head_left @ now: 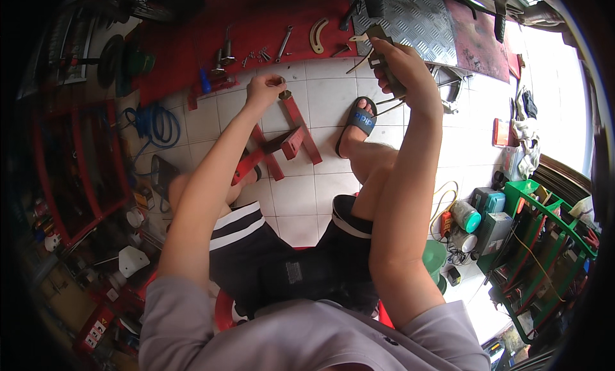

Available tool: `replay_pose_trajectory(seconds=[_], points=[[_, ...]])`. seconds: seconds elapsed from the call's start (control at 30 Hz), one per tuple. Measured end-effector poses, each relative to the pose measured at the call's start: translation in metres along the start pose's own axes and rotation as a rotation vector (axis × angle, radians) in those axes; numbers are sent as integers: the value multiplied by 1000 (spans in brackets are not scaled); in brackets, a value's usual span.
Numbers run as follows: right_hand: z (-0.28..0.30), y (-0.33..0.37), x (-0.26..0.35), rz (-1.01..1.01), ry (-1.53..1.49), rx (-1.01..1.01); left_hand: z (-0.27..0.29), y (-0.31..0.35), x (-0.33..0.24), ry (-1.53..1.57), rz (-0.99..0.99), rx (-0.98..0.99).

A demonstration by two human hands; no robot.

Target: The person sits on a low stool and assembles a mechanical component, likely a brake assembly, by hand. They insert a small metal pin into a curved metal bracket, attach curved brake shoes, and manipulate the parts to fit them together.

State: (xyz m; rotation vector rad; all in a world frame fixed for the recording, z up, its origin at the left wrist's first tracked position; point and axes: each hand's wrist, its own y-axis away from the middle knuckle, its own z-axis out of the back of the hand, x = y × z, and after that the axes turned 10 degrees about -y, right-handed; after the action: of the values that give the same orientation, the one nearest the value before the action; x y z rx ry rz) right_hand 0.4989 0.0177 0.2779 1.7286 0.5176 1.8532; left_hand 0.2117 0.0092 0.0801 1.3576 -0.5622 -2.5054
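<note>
White floor tiles (229, 111) run below a red worktop (179, 58). A red metal frame (295, 142) rests on the tiles. The right hand (406, 62), near the worktop's edge, grips a dark block-like part (392, 82). A wrench (284, 43) lies on the worktop. At the frame's upper end, the left hand (263, 91) seems to pinch a small piece (282, 81), too small to identify.
</note>
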Motion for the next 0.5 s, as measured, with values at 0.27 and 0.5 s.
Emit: replay_pose_trajectory(seconds=[0.27,0.5], points=[[30,1,-6,34,3,-144,-94,-107,-41,598,253,-16],[38,7,2,6,-113,-98,-153,-144,-45,773,321,-154]])
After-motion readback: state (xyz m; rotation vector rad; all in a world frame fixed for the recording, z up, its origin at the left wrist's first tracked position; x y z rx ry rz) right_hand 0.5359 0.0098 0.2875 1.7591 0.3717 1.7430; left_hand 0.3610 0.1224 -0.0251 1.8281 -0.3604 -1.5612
